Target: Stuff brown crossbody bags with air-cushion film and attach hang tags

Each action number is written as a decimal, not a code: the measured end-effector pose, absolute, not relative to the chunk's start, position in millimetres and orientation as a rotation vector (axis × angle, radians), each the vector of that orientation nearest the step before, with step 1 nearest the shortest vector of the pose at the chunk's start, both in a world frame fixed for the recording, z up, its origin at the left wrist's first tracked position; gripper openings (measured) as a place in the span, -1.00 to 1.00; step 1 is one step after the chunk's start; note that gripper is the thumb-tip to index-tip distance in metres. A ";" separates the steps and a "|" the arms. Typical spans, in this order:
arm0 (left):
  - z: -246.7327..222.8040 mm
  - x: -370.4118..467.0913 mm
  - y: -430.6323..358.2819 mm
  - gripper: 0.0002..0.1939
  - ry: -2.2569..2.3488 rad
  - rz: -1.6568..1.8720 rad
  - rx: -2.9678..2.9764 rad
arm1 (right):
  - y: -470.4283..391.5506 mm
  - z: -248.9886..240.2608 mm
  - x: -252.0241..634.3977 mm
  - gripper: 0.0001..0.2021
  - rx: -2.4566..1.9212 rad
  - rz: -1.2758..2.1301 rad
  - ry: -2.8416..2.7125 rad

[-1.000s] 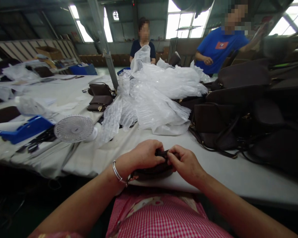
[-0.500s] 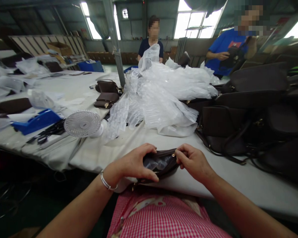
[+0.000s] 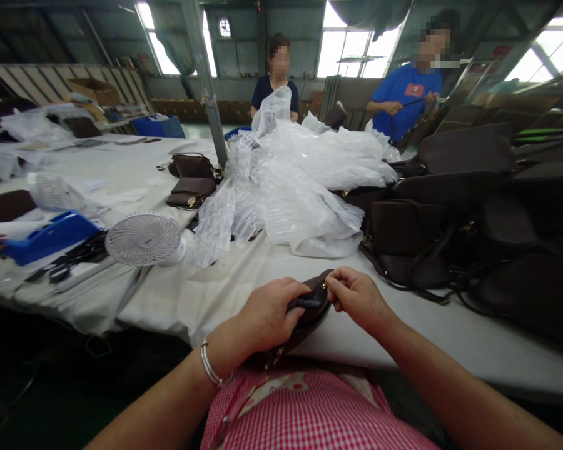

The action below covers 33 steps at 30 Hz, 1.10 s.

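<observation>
Leftward of the wrap [image 3: 304,194], a fan [image 3: 143,239] is set. On the wrap's near side, the bag [image 3: 315,317] is gripped at its mouth by the half-curled left hand [image 3: 273,310]; its gold pull [image 3: 324,285] is apparently pinched by the right hand [image 3: 359,294], fingers closed. Zip work seems in hand; a steadied mouth would be called for next. Right of the wrap, other bags [image 3: 401,231] are piled.

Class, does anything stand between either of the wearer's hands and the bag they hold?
Nothing visible does: the left hand holds the bag at its opening, and the right hand pinches at its rim, by a gold-coloured fitting. The plastic sheeting lies beyond both.
</observation>
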<state>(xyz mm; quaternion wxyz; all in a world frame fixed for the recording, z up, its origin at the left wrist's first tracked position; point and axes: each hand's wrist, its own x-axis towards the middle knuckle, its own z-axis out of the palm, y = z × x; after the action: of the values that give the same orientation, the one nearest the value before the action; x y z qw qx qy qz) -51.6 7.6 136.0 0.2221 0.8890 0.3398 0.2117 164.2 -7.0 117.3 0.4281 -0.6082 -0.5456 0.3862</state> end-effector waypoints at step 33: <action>123.6 -45.0 -0.3 -0.32 0.997 0.811 2.382 | -19.4 118.4 143.4 -0.78 -1.519 0.975 -1.415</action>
<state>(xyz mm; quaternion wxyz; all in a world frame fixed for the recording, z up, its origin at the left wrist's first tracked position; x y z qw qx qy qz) -45.0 -0.3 123.6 0.2156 0.8594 0.3598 0.2924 143.4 -19.4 118.4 0.4114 -0.6036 -0.5623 0.3875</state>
